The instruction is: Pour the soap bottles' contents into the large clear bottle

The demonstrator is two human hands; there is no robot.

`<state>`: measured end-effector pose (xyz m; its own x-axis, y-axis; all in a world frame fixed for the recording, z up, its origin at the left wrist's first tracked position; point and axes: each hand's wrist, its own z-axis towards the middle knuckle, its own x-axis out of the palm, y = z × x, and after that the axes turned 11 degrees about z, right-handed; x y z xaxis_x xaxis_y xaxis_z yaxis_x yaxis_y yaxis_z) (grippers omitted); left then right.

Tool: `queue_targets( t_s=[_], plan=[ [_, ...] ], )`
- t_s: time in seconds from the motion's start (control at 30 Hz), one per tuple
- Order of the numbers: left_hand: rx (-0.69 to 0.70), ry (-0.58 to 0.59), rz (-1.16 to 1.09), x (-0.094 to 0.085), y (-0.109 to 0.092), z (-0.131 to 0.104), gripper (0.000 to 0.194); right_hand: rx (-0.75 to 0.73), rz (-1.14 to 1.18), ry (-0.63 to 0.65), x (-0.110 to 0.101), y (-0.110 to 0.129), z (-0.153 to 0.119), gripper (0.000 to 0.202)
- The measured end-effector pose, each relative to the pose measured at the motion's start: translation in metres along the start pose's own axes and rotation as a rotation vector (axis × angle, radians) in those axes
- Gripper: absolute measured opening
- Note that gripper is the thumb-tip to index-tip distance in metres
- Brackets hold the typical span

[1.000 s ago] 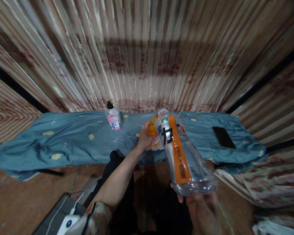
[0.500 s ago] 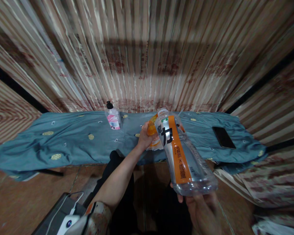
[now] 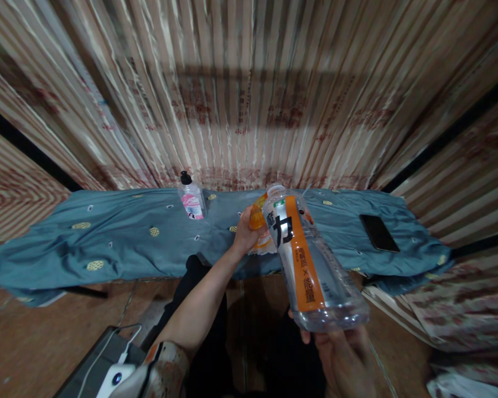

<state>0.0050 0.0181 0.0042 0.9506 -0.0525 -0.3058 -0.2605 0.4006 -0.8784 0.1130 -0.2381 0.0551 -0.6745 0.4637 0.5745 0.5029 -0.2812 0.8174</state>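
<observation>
Holding it well: best to hold the big bottle point(image 3: 305, 254) firm at its bottom, tip it slowly, and let its mouth stay close by the orange thing point(image 3: 257, 215).
Which way the bottle points: mouth away toward the curtain point(image 3: 232, 99) and a bit left, bottom back toward the person; its long way runs on a slant, and the mouth looks lower.
Where the bottle is: in the air, over the front edge of the bench point(image 3: 124, 243).
Left hand point(image 3: 244, 233): fingers curled round the orange thing.
Right hand point(image 3: 342, 356): fingers part bent, holding the bottle's bottom.
</observation>
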Motion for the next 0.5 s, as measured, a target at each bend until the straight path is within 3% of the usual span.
queue_targets(
  t_s=[0.5],
  plan=[
    [0.009,-0.011,0.013,-0.0003,-0.0005,-0.0003,0.043,-0.021,-0.008,0.016,-0.0009,-0.0001,0.0004,0.02]
  ],
)
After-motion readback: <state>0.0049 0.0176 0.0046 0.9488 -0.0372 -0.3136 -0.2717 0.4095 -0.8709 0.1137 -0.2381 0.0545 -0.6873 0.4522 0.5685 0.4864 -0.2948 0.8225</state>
